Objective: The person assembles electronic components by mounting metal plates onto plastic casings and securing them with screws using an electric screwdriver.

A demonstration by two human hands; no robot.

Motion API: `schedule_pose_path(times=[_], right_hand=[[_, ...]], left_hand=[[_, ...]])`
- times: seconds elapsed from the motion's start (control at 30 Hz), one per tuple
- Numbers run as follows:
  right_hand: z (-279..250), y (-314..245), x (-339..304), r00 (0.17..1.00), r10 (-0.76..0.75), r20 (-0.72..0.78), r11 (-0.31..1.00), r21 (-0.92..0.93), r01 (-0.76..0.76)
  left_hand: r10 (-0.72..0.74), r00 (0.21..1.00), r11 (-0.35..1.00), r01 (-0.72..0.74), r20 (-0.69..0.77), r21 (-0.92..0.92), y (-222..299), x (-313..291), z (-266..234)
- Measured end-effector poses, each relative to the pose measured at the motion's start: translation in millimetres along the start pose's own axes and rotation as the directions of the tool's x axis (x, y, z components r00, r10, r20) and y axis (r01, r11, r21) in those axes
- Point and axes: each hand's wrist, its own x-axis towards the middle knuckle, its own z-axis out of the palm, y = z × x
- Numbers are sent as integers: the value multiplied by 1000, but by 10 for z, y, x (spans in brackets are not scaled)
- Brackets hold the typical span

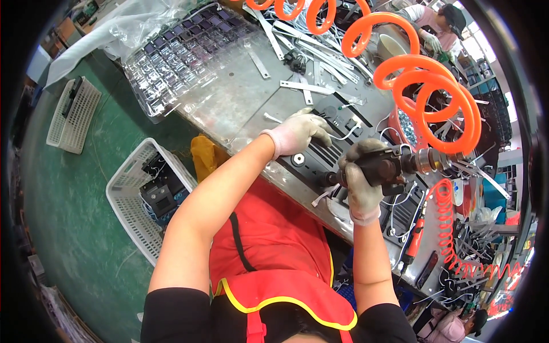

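My gloved right hand is wrapped around a black air screwdriver, whose metal rear end joins a thick orange coiled hose. Its nose points left, low over a black slotted panel on the bench. My gloved left hand rests on that panel, its bent fingers apart and their tips touching the surface near the slots. Close to those fingertips a white cable runs to a small white plug on the panel. A round white-rimmed part sits at the panel's near left end.
Clear plastic trays cover the bench's far left. White metal strips lie at the back. A red bowl of screws and a red screwdriver are at right. White crates stand on the green floor. A co-worker works across the bench.
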Motion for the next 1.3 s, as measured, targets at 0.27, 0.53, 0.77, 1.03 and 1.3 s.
schedule_pose_path(times=[0.27,0.53,0.77,1.03,1.3], right_hand=[[162,-252,240,968,-243,-70,928,-306,211],[492,143,351,985,-142,98,978,-138,155],[512,93,355,984,-85,158,995,59,76],[472,108,336,979,-69,193,996,-38,78],[471,145,361,980,-66,189,986,-135,93]], left_hand=[[15,996,997,-22,92,75,-31,35,57],[2,1000,972,4,25,-234,-832,73,646],[-47,998,999,47,29,12,-129,-8,79],[-70,995,989,61,-65,-138,39,-31,-12],[-33,999,976,24,-38,-215,-111,-21,119]])
